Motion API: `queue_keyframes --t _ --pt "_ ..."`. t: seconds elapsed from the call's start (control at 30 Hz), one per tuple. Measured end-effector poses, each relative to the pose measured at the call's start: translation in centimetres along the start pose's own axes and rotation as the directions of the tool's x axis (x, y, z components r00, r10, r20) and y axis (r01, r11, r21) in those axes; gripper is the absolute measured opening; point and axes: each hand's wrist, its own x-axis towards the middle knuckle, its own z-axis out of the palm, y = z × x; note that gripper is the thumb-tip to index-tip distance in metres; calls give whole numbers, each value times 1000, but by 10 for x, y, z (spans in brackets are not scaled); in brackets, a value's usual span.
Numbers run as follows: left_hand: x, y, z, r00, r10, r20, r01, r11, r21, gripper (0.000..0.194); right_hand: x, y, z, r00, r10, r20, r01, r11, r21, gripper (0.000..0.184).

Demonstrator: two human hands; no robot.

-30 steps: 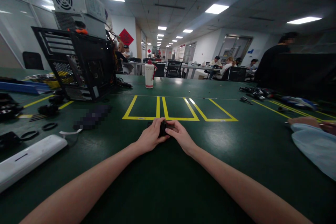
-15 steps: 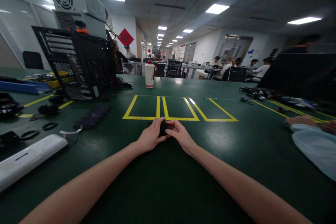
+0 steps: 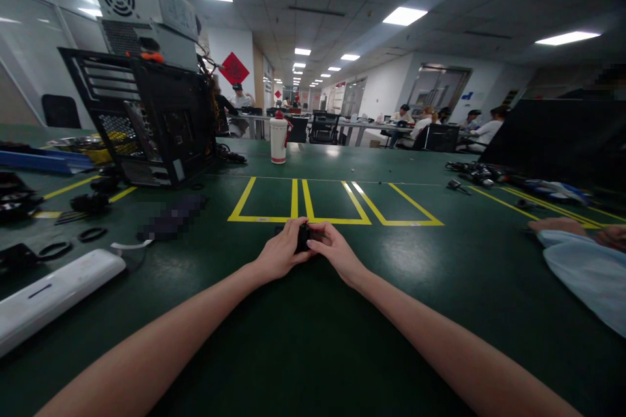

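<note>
Both my hands meet over the green table, just on the near side of the yellow tape outlines [image 3: 337, 221]. My left hand [image 3: 281, 251] is closed around a small black object [image 3: 302, 239]. From the other side, the thumb and fingers of my right hand [image 3: 335, 251] pinch the same object. Most of it is hidden by my fingers, so its exact kind cannot be made out.
At the left a black computer case [image 3: 161, 117] carries power supplies [image 3: 147, 3]. Nearer lie a white elongated device [image 3: 63, 293] and black rings [image 3: 92, 234]. A white bottle [image 3: 278, 140] stands behind the tape. At right are a co-worker's sleeve [image 3: 581, 267] and dark parts [image 3: 476, 172].
My hands keep hold of the small black object in almost the same place; the right fingers shift only slightly. At the right edge, the co-worker's hand has moved a little to the left.
</note>
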Motion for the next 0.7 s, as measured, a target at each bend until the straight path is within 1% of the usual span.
queue_keyframes --t 0.13,0.23,0.37,0.47,0.6,0.7 --pt "2 -1 1 1000 -8 -8 8 1000 -1 56 0 1 1 999 -35 -28 34 999 -10 22" --pt "4 -2 3 1000 -21 -15 21 1000 -2 55 5 4 -1 999 -33 -40 32 999 -33 27" --pt "5 -2 2 999 -42 5 42 999 -13 55 7 6 -4 1000 22 -1 -22 1000 -15 30" --pt "4 -3 1 999 -49 20 49 999 -16 55 4 3 -3 999 20 26 -21 999 30 31" --pt "4 -2 1 999 -48 12 49 999 -12 56 3 3 -1 1000 -15 -15 16 1000 17 24" --pt "4 -1 0 999 -48 13 48 999 -13 56 7 6 -3 999 -24 -41 24 1000 -10 26"
